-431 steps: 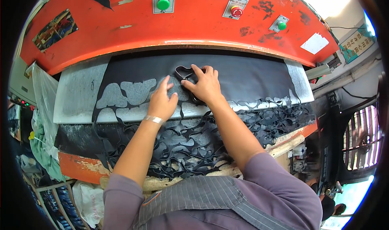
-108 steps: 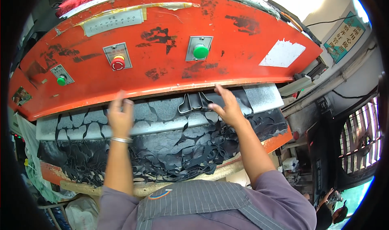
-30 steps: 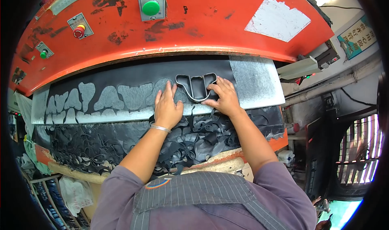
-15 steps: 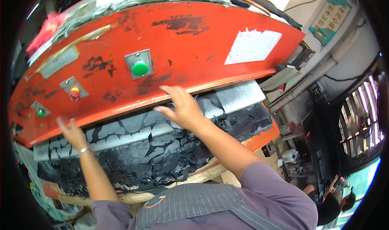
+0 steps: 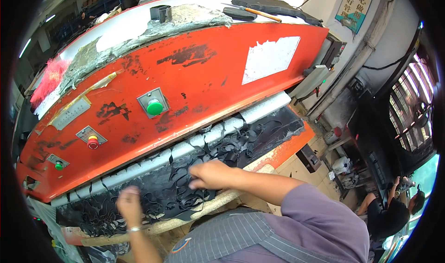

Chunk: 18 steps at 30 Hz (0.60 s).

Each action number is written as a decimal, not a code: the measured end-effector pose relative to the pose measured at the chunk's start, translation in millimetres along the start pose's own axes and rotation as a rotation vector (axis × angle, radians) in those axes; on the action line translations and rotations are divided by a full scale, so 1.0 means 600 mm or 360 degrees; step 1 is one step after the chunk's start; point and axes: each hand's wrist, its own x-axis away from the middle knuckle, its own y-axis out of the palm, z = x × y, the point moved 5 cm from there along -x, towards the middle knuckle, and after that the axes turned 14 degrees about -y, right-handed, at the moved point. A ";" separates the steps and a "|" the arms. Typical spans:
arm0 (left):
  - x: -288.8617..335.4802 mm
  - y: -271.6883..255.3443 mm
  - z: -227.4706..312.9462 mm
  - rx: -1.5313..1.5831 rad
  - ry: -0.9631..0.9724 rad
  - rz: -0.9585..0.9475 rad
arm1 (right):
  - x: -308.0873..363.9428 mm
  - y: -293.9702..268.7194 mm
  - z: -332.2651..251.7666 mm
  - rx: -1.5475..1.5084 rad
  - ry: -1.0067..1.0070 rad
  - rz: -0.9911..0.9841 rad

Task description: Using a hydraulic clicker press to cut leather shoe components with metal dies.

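My right hand (image 5: 212, 174) is closed, with its fingers curled down among thin black cut-out sheet scraps (image 5: 234, 148); what it grips is hidden. Over the left part of the scrap heap is my left hand (image 5: 129, 204), smeared by motion, so its fingers cannot be read. The curly scraps lie on a dark bed (image 5: 273, 135) in front of a red machine. Behind them a pale board (image 5: 266, 106) runs under the machine's red front (image 5: 204, 84), with a few black strips hanging over its edge.
On the red front are a large green button (image 5: 154, 107), a red button (image 5: 93, 142) and a small green button (image 5: 59, 165). Stacked black sheets (image 5: 278, 8) and a pink tuft (image 5: 50, 80) rest on top. Another person (image 5: 394, 221) is far right.
Both hands have come back from the machine's front, down to the scraps. My right hand has closed. The pale board shows less, and the scraps are more bunched.
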 end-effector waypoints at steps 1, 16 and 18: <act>0.044 0.048 -0.008 -0.0011 0.0029 -0.0179 | 0.032 0.017 -0.003 -0.0035 -0.0013 -0.0121; 0.211 0.217 0.086 -0.0637 0.0444 -0.0229 | 0.138 0.079 0.008 0.0562 -0.0292 0.0068; 0.207 0.212 0.087 -0.0671 0.0388 -0.0253 | 0.120 0.037 0.002 0.0434 -0.0333 -0.0219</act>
